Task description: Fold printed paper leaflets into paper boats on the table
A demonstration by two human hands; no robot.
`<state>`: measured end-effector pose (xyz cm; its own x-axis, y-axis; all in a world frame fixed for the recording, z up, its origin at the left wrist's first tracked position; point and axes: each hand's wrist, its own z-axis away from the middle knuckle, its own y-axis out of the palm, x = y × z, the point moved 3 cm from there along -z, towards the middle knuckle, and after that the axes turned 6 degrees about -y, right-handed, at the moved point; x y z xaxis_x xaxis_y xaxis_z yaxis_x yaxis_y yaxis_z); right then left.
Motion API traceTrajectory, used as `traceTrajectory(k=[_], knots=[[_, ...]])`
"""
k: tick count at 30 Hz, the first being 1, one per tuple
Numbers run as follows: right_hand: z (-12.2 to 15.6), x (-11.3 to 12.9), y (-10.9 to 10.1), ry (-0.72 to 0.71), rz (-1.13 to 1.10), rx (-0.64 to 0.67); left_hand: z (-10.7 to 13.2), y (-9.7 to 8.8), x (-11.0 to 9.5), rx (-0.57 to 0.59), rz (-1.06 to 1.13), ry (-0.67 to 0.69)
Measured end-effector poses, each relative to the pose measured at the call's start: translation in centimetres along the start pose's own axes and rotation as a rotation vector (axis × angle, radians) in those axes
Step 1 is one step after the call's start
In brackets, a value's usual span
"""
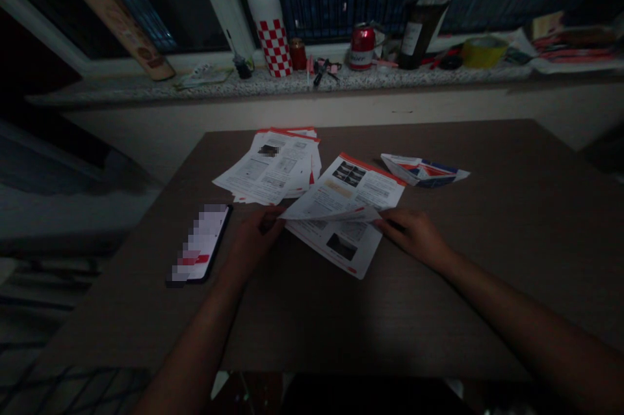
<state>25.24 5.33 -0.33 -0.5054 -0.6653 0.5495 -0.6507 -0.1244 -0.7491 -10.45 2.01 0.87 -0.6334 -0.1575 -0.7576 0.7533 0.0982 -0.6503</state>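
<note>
A printed sheet of paper [363, 187] with an orange-red top band lies between my hands, its near edge lifted and curled. Under that edge shows another printed part with a dark photo; I cannot tell whether it is a second sheet or the same one folded. My left hand [254, 239] is closed with fingertips at the paper's left corner. On the opposite side, my right hand [416, 236] pinches the right edge between thumb and fingers. Just beyond the sheet, to the right, sits a folded paper boat [424, 171] in white, blue and red.
A loose paper stack [266, 168] lies back left on the brown table [302, 317], near a lit phone [202, 242]. Along the stone windowsill [205, 88] stand a checkered white bottle [273, 31], a red can [362, 47], a dark bottle [416, 31] and yellow tape [482, 52].
</note>
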Motion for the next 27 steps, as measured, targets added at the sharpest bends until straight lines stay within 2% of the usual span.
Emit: traceTrajectory(k=[13,19,27], knots=[[0.5,-0.4,-0.3,-0.036,-0.025,-0.038,0.2,0.0,0.2,0.015,-0.047,0.025],[0.7,-0.6,-0.4,-0.042,-0.010,-0.042,0.2,-0.3,0.9,-0.039,-0.168,0.047],[0.6,-0.1,-0.3,-0.210,-0.071,0.027,0.4,-0.4,0.9,-0.058,-0.205,0.114]])
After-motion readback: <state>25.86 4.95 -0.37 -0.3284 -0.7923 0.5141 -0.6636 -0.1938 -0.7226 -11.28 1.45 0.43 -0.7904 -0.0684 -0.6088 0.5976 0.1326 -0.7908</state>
